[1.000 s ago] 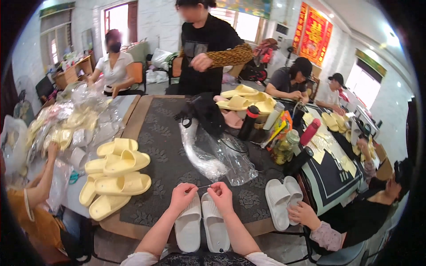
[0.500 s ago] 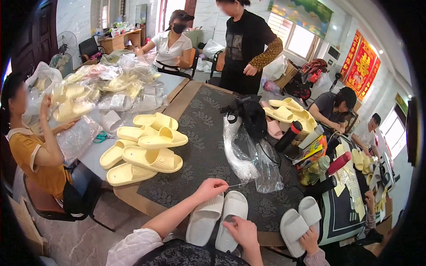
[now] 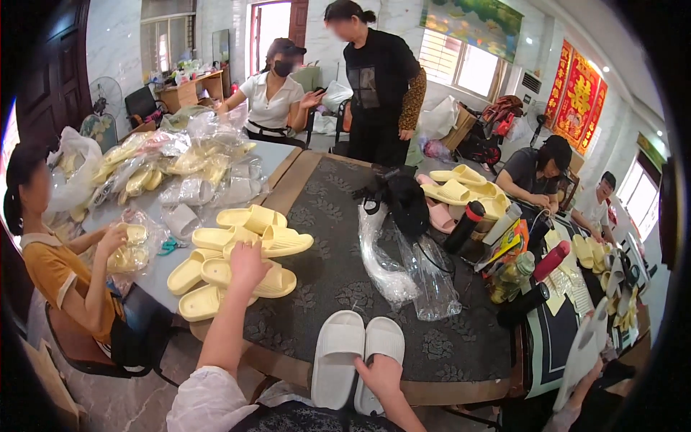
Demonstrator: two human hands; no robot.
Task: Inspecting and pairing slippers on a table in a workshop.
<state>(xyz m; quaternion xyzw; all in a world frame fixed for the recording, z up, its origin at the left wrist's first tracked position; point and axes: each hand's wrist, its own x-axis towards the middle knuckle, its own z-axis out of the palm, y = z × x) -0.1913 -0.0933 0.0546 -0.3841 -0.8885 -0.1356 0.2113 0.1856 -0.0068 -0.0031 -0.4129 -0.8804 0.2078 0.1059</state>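
A pair of pale grey-white slippers lies at the near edge in front of me, a left slipper [image 3: 337,356] and a right slipper [image 3: 384,337] side by side. My right hand [image 3: 381,376] grips the right one, thumb at its strap opening. My left arm stretches forward to a pile of yellow slippers [image 3: 199,302]. There my left hand [image 3: 250,266] has its fingers closed on the heel end of the top yellow slipper [image 3: 286,240]; the fingertips are partly hidden. Bundles of clear plastic strips [image 3: 389,270] lie on the dark patterned tabletop [image 3: 324,209].
Bottles, including a red-lidded black flask [image 3: 464,225], stand to the right beside more yellow slippers [image 3: 461,189]. Bagged slippers [image 3: 180,165] cover the left table, where a person in orange [image 3: 72,273] handles a bag. At lower right, another person's hand holds up white slippers [image 3: 581,353].
My left hand has left the thin strip by the grey-white slippers and reached forward-left onto the yellow pile. My right hand stays on the slipper. The neighbour's white slippers have risen off the table.
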